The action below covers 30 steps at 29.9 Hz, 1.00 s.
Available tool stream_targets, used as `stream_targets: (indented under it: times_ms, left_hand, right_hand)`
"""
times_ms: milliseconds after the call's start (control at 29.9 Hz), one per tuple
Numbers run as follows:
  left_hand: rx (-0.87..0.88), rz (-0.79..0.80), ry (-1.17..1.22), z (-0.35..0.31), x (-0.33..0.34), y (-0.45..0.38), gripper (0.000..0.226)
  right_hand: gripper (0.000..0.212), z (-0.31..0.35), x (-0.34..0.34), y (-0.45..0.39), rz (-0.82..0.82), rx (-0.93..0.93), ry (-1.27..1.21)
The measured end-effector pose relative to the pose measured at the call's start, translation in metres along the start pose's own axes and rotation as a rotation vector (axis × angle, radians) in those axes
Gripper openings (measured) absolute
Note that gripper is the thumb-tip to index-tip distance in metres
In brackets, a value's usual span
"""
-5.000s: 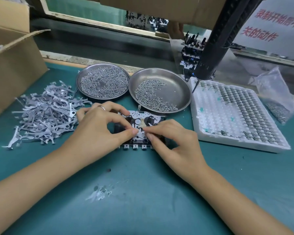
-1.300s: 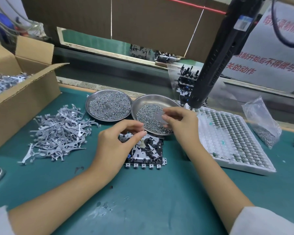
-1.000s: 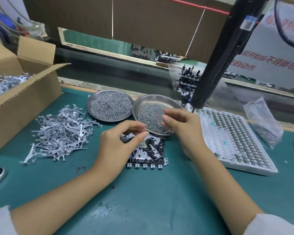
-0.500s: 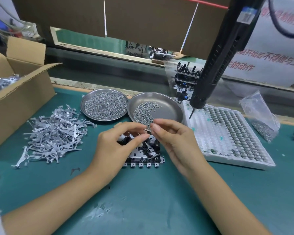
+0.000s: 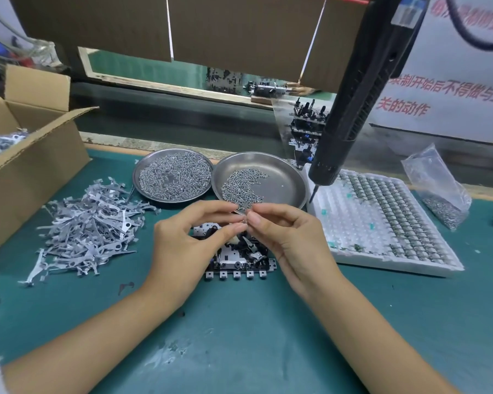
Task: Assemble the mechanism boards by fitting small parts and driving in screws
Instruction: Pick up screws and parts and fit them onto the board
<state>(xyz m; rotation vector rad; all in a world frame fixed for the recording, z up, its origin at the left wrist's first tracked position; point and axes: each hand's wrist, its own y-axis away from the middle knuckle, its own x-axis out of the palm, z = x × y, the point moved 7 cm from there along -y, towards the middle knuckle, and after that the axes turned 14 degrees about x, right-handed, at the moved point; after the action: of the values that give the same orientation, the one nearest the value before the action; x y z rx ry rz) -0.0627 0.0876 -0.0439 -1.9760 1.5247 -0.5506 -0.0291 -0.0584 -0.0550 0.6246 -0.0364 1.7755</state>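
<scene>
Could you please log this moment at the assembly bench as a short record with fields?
workpiece: mechanism board flat on the green mat
left hand: left hand above the board, fingertips meeting the right hand's
right hand: right hand pinching a small part, too small to identify
screws: fuller tray on the left, sparser tray beside it
loose parts: pile of metal levers
tool: electric screwdriver hanging, untouched
right side: white parts tray
</scene>
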Motion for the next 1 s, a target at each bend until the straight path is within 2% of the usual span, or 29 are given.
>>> stream_targets:
  times_ms: [234,468,735,835,1002]
  left_hand:
    - [0.062,-0.007,-0.052,-0.007,0.001,0.001,0.025]
    - [0.034,-0.016,-0.064,-0.004,-0.001,0.0,0.024]
    - [0.041,-0.009,-0.089,-0.006,-0.001,0.0,0.022]
    - [0.143,0.039,-0.183,-0.015,0.001,-0.001,0.024]
    - [0.262,0.135,-0.229,-0.023,0.01,0.0,0.028]
  right_hand:
    - [0.012,0.0,0.0,0.003,-0.021,-0.019,-0.001]
    - [0.014,0.001,0.001,0.004,-0.026,-0.026,0.017]
    - [0.013,0.008,0.0,0.004,-0.032,-0.104,0.159]
    - [0.015,0.011,0.0,0.002,0.001,-0.096,0.224]
    - [0.023,0.008,0.0,-0.005,0.145,0.066,0.266]
